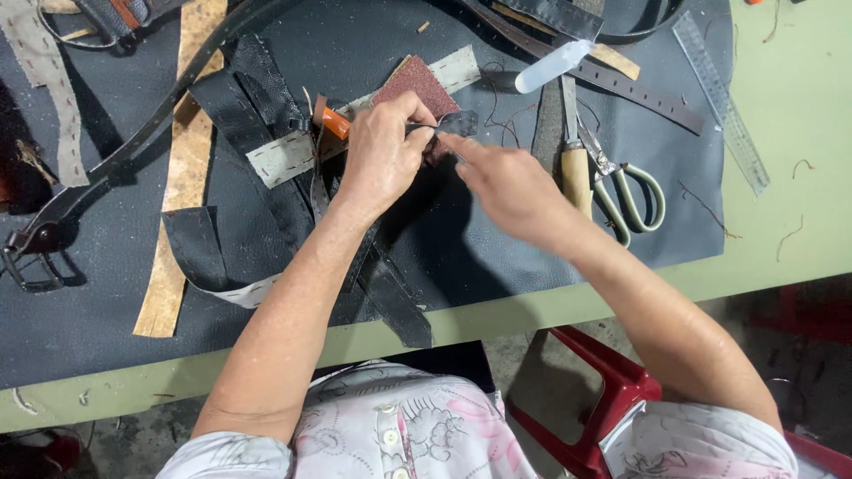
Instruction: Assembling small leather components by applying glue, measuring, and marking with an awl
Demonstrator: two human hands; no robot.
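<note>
Pinching a small dark leather strap (454,124), long axis left-right, left hand (382,155) closed; right hand (506,186) fingertips grip it too

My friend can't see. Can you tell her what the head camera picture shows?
Two bare hands meet over a dark leather sheet: the left hand pinches a small dark leather piece while the right hand touches it. Scissors, a clear ruler and dark straps lie around them.

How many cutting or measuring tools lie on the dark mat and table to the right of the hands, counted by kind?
Scissors: 1
Wooden-handled blade: 1
Clear ruler: 1
Total: 3
</note>
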